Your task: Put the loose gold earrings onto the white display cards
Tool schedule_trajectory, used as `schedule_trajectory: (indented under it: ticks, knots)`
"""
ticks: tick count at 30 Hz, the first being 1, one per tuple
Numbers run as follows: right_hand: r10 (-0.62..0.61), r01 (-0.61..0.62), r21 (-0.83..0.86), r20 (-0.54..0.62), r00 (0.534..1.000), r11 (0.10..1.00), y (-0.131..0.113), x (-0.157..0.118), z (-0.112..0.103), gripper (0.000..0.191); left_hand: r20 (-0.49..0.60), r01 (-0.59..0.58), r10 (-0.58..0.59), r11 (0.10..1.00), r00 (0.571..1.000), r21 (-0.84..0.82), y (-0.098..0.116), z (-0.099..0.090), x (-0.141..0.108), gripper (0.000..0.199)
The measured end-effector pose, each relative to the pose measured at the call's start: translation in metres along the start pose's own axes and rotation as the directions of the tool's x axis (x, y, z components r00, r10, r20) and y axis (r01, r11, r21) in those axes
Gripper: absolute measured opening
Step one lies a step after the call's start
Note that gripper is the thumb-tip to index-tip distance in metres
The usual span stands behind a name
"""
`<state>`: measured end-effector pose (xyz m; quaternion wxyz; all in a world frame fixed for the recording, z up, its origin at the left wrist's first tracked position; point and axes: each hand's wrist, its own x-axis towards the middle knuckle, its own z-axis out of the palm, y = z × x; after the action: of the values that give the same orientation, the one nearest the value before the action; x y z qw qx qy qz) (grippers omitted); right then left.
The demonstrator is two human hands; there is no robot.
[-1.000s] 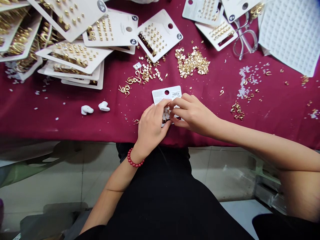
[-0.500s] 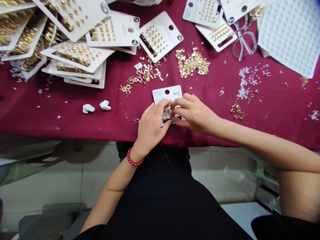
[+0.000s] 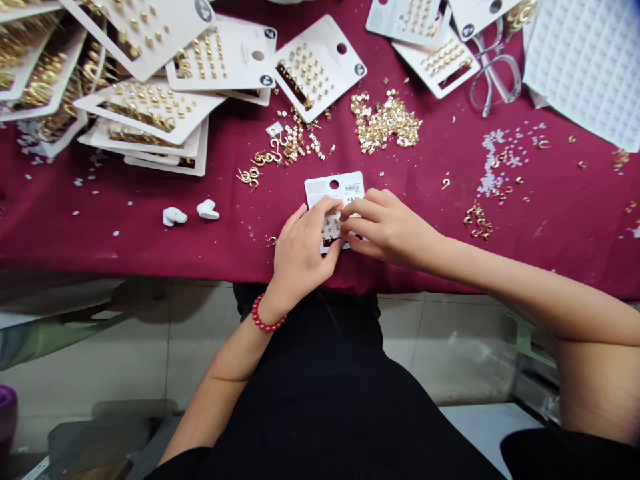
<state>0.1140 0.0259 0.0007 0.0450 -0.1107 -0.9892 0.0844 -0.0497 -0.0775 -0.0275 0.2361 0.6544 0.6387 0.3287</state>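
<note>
A white earring card [image 3: 323, 189] with a round hole and a price label lies near the table's front edge, back side up. Metal earring backs or posts [image 3: 331, 228] stud its lower half. My left hand [image 3: 300, 250] grips the card's left side, thumb at the bottom edge and fingers across the middle. From the right, my right hand [image 3: 385, 223] rests on the card, its thumb and fingers pinched together over the studded part. Whatever lies between those fingertips is hidden.
Stacked earring cards [image 3: 145, 110] fill the far left. Gold earring backs [image 3: 387, 123] are heaped beyond my hands, with loose gold hoops [image 3: 477, 220] to the right. White earbuds [image 3: 207, 209], clear glasses [image 3: 495, 80] and a white dotted sheet [image 3: 585, 67] also lie on the red cloth.
The view has shifted slightly. My right fingers have moved a little on the card, and more of the price and studs shows between my hands. My left hand keeps its hold.
</note>
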Motion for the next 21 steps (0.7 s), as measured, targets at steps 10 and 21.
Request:
schedule_trajectory:
  ticks: [10, 21]
  knots:
    - [0.03, -0.03, -0.004, 0.045, 0.999, 1.0, -0.002, 0.006, -0.001, 0.018, 0.001, -0.009, 0.009, 1.0, 1.0, 0.017, 0.001, 0.001, 0.0, 0.051]
    - [0.115, -0.12, 0.052, 0.099, 0.988, 0.991, -0.008, 0.012, 0.0, 0.018, 0.006, 0.004, -0.004, 1.0, 1.0, 0.011, 0.0, 0.002, -0.001, 0.051]
